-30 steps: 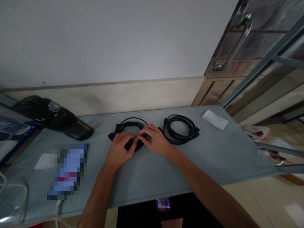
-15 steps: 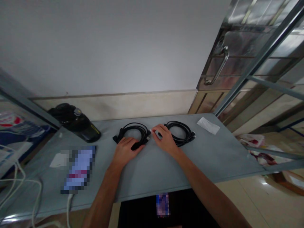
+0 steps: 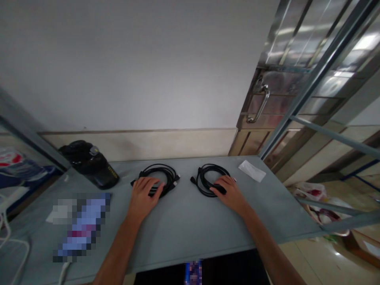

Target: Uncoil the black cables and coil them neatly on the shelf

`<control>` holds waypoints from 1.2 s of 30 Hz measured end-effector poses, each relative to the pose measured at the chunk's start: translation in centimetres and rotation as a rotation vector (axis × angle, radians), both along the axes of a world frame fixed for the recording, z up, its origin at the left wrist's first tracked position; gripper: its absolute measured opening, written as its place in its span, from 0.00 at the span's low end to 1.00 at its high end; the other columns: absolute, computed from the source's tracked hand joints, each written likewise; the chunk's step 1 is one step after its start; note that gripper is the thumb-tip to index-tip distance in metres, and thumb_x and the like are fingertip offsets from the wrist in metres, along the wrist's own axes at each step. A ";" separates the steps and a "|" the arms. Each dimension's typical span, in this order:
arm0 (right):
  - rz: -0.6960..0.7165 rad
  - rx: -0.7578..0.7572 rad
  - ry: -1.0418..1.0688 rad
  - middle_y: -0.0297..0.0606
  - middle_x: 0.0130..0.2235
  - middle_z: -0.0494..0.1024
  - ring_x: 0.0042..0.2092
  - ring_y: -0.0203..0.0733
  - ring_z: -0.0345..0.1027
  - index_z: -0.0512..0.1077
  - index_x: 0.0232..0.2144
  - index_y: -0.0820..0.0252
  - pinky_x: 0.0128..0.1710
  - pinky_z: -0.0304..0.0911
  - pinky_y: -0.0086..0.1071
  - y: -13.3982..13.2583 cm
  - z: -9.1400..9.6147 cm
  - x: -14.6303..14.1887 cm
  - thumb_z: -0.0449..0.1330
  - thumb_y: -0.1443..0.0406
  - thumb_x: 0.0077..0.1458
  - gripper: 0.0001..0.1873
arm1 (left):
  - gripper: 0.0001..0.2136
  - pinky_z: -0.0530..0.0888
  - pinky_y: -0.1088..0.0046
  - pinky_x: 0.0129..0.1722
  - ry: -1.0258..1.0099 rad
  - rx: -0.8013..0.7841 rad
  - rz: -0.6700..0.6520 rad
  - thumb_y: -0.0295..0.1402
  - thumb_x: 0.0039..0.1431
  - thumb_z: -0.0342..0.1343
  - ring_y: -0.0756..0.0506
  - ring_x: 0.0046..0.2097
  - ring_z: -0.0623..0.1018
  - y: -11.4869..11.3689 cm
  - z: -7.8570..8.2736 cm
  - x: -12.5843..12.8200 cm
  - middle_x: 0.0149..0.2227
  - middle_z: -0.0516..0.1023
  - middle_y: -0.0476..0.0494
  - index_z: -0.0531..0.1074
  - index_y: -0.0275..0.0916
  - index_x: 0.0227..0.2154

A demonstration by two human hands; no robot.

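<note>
Two coiled black cables lie side by side on the grey table (image 3: 184, 221). My left hand (image 3: 143, 196) rests flat on the near side of the left cable coil (image 3: 162, 176), fingers stretched over it. My right hand (image 3: 230, 194) lies on the near right part of the right cable coil (image 3: 208, 176), fingers curled down onto the loops. Whether either hand grips its coil or only presses on it does not show clearly.
A black bag-like object (image 3: 89, 162) sits at the table's back left. A white paper slip (image 3: 251, 171) lies at the back right. A blurred-out flat item (image 3: 80, 225) and white cords (image 3: 12, 245) are at the left. A metal door with handle (image 3: 261, 105) stands right.
My right hand left the left coil's plug and moved right onto the right coil. My left hand stayed on the left coil. The camera tilted up a little.
</note>
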State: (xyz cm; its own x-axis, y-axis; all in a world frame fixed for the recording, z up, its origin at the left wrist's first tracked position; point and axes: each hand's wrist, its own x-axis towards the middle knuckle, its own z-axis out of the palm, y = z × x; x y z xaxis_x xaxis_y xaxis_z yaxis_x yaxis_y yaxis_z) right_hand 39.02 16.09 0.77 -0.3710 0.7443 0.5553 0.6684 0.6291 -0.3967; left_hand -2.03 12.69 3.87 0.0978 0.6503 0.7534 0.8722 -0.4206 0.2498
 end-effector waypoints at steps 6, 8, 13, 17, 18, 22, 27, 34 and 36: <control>-0.028 -0.075 0.121 0.43 0.40 0.84 0.46 0.53 0.79 0.78 0.41 0.52 0.52 0.74 0.48 0.6 0.2 -0.1 0.56 0.52 0.80 0.18 | 0.07 0.75 0.52 0.53 -0.056 0.069 0.118 0.40 0.76 0.60 0.33 0.48 0.82 -0.5 0.9 -0.2 0.43 0.87 0.38 0.79 0.45 0.42; -0.078 -0.092 0.198 0.42 0.38 0.83 0.43 0.53 0.79 0.76 0.41 0.52 0.50 0.74 0.48 0.6 0.1 0.2 0.53 0.51 0.80 0.19 | 0.07 0.75 0.52 0.53 -0.076 0.081 0.132 0.41 0.76 0.60 0.33 0.47 0.82 -0.6 1.2 -0.3 0.42 0.86 0.38 0.79 0.45 0.41; -0.238 -0.142 0.385 0.38 0.31 0.78 0.32 0.50 0.75 0.70 0.38 0.49 0.36 0.71 0.43 0.4 0.3 0.9 0.48 0.46 0.80 0.22 | 0.09 0.75 0.52 0.54 -0.139 0.056 0.142 0.42 0.76 0.59 0.34 0.47 0.82 -0.7 1.5 0.0 0.41 0.85 0.39 0.78 0.46 0.40; -0.369 -0.107 0.528 0.40 0.30 0.77 0.30 0.51 0.72 0.65 0.36 0.48 0.32 0.67 0.43 0.3 0.8 1.2 0.45 0.39 0.78 0.27 | 0.09 0.75 0.51 0.54 -0.131 0.062 0.136 0.42 0.76 0.59 0.34 0.47 0.81 -0.8 1.6 0.1 0.42 0.85 0.38 0.78 0.46 0.41; -0.378 -0.098 0.546 0.40 0.30 0.77 0.30 0.51 0.72 0.64 0.36 0.47 0.32 0.67 0.43 0.3 1.0 1.3 0.44 0.39 0.79 0.28 | 0.08 0.75 0.51 0.54 -0.130 0.068 0.132 0.42 0.76 0.59 0.34 0.47 0.81 -0.9 1.6 0.1 0.42 0.85 0.38 0.78 0.46 0.41; -0.294 -0.125 0.533 0.40 0.30 0.78 0.32 0.49 0.73 0.65 0.34 0.48 0.38 0.70 0.43 -0.1 1.5 1.1 0.42 0.37 0.79 0.31 | 0.07 0.75 0.52 0.55 -0.134 0.089 0.110 0.41 0.76 0.60 0.34 0.47 0.82 -1.0 1.4 0.0 0.42 0.85 0.39 0.78 0.46 0.41; -0.196 -0.202 0.582 0.42 0.34 0.85 0.36 0.49 0.79 0.72 0.36 0.51 0.43 0.74 0.44 -0.4 2.0 0.7 0.41 0.36 0.79 0.36 | 0.07 0.75 0.52 0.55 -0.135 0.095 0.080 0.40 0.76 0.60 0.35 0.46 0.81 -1.0 1.3 0.1 0.41 0.85 0.39 0.77 0.46 0.41; -0.272 -0.148 0.883 0.46 0.32 0.86 0.32 0.47 0.80 0.75 0.33 0.54 0.34 0.72 0.41 -0.4 2.8 0.8 0.40 0.33 0.77 0.41 | 0.09 0.76 0.53 0.56 -0.162 0.065 0.074 0.42 0.76 0.59 0.35 0.47 0.83 -1.1 1.3 0.4 0.41 0.85 0.39 0.77 0.45 0.41; -0.278 -0.133 0.908 0.47 0.32 0.86 0.31 0.47 0.80 0.75 0.33 0.55 0.33 0.72 0.41 -0.3 2.9 0.8 0.40 0.33 0.77 0.42 | 0.09 0.76 0.53 0.54 -0.150 0.073 0.054 0.42 0.77 0.59 0.35 0.46 0.82 -1.0 1.3 0.7 0.41 0.85 0.38 0.77 0.44 0.41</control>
